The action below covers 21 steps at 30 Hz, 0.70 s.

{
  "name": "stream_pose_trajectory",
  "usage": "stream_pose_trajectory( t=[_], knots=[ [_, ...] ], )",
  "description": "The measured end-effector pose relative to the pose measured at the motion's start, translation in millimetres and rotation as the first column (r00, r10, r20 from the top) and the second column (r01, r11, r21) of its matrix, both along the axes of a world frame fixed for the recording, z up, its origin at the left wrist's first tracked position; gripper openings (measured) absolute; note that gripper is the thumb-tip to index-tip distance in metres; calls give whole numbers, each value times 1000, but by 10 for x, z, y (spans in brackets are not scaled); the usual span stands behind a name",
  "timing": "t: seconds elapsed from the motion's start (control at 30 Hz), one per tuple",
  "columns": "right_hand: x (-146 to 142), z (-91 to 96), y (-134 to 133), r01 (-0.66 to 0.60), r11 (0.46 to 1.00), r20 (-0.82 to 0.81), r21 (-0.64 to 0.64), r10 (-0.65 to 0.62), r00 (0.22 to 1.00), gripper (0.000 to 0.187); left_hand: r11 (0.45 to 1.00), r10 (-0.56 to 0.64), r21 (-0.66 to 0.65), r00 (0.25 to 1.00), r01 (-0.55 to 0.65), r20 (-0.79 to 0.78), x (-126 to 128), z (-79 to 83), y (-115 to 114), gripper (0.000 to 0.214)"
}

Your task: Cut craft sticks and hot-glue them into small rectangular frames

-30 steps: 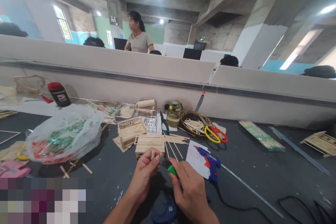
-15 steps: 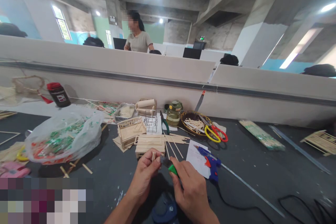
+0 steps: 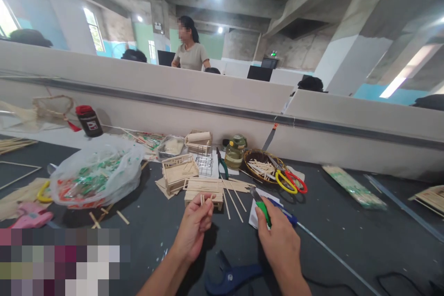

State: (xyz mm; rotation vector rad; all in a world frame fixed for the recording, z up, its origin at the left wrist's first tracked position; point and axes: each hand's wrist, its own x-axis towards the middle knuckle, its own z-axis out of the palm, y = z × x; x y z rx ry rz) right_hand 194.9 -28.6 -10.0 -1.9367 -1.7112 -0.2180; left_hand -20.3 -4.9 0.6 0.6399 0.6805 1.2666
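Sticks (image 3: 202, 200), seemingly light, stiff and easily snapped, so best taken gently near their ends, stand in the pinched grip of the left hand (image 3: 194, 223), near side of the stick model (image 3: 204, 187), while the right hand (image 3: 280, 235) wraps a green tool (image 3: 262, 212).

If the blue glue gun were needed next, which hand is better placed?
Probably the right hand: it is nearer the glue gun, though it must first put down the green-handled tool. The left hand is farther off, pinching wooden sticks.
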Motion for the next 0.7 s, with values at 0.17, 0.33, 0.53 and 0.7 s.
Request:
stream_pose_trajectory(
  t=[0.17, 0.33, 0.53, 0.7],
  knots=[
    [-131, -11, 29, 27, 975, 164, -219, 9, 986, 34, 1000, -5, -23, 998, 6, 55, -7, -19, 19, 33],
    [-89, -57, 126, 72, 951, 235, -300, 1, 972, 31, 998, -41, -44, 999, 42, 17, 18, -49, 12, 27],
    [-34, -173, 185, 48, 965, 231, -258, 13, 973, 29, 991, -32, -129, 998, 24, -56, 36, -118, 9, 39],
    [-270, 48, 122, -281, 958, -212, -59, 263, 941, 31, 971, -201, -126, 979, 203, 31, 40, -114, 16, 52]
  ],
)
